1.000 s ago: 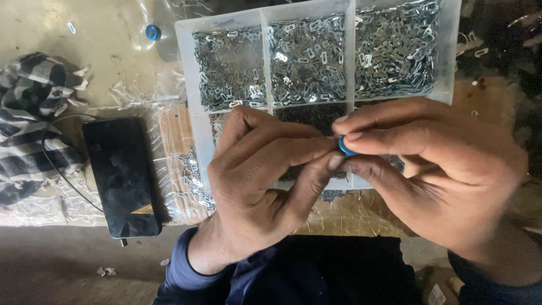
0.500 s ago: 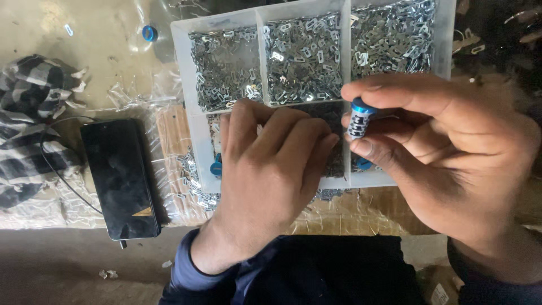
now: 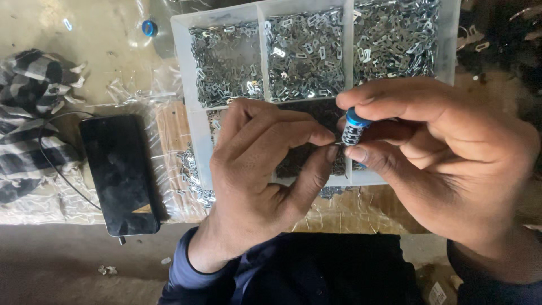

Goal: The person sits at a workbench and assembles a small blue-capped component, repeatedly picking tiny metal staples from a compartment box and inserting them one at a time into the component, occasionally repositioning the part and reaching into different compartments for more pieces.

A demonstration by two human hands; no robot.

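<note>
Blue is catching my eye first: I am seeing a small blue-capped part (image 3: 354,125) with a stack of metal clips under its cap, and the right hand (image 3: 446,164) is pinching it between the thumb on top and the forefinger below. It is sitting upright, just above the near edge of the compartment tray (image 3: 182,73), at the meeting point of both hands. The left hand (image 3: 265,169) is curling in beside it, its fingers bunched and its thumb tip pressing toward the fingertips right next to the part; I cannot tell whether it is holding a clip of its own, since the fingers are hiding whatever is between them.

Below the hands, the white plastic tray is lying on the work surface, and its three far compartments are brimming with small silver metal clips (image 3: 305,53). The near compartments are mostly being covered by the hands, though darker pieces are showing between the fingers. A crinkled clear plastic sheet (image 3: 169,141) is lying just to the left of the tray, with some loose clips spilling onto it.

Further left, a black smartphone (image 3: 118,175) is lying face up with a thin cable running from it, and a checked cloth (image 3: 28,113) is bunching at the left edge. A loose blue ring (image 3: 149,27) is resting on the surface beyond the tray's far-left corner.
</note>
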